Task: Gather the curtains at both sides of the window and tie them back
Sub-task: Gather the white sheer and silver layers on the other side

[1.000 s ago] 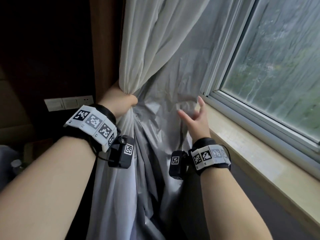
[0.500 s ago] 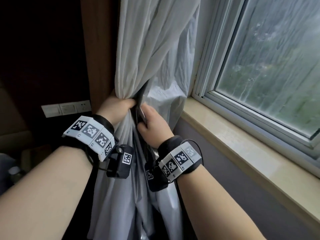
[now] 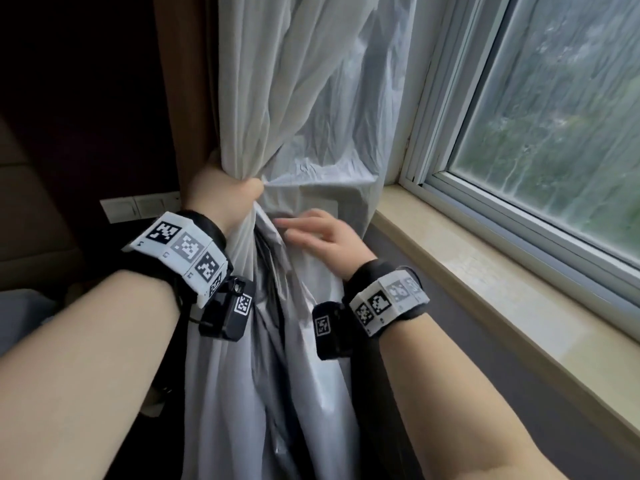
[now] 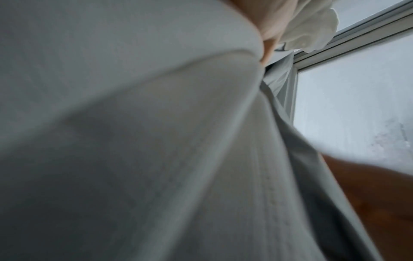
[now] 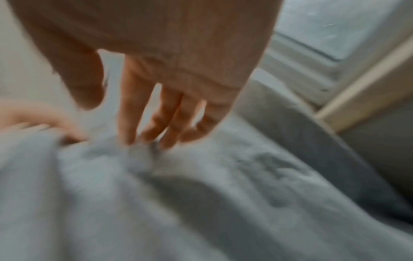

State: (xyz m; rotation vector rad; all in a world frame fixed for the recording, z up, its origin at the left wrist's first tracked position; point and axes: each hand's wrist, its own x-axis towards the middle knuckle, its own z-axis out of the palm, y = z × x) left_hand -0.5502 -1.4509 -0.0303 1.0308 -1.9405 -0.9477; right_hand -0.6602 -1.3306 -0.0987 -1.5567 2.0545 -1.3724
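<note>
A: One curtain [image 3: 304, 98] is hanging at the left edge of the window [image 3: 554, 116], bunching against the wooden wall panel [image 3: 183, 81]. Reason, I'd judge: it's being pulled clear of the glass so it can be tied.

B: Who's holding what?

A: Left hand [image 3: 221, 192] is clamping the gathered waist in a fist, fingers wrapping the cloth. That's acting as the anchor. Right hand [image 3: 322, 237] is lying on the silvery lining [image 3: 304, 341] just below, fingers straight and spread, gripping nothing. Probably sweeping loose folds toward the fist.

B: Sill involved?

A: No. The sill [image 3: 467, 271] is sitting beside the curtain on the right; contact isn't clear.

B: What's not showing?

A: No tieback or hook is showing in any view. Second curtain is out of frame. Curtain bottom is cutting off below the forearms. Left wrist view is mostly filling with blurred cloth, only a sliver of finger at top. Right wrist view is smearing, so fingertip contact is hard to confirm there.

B: Small stuff?

A: Wall switches [image 3: 138, 207] are peeking out behind the left wrist, partly covered.
</note>
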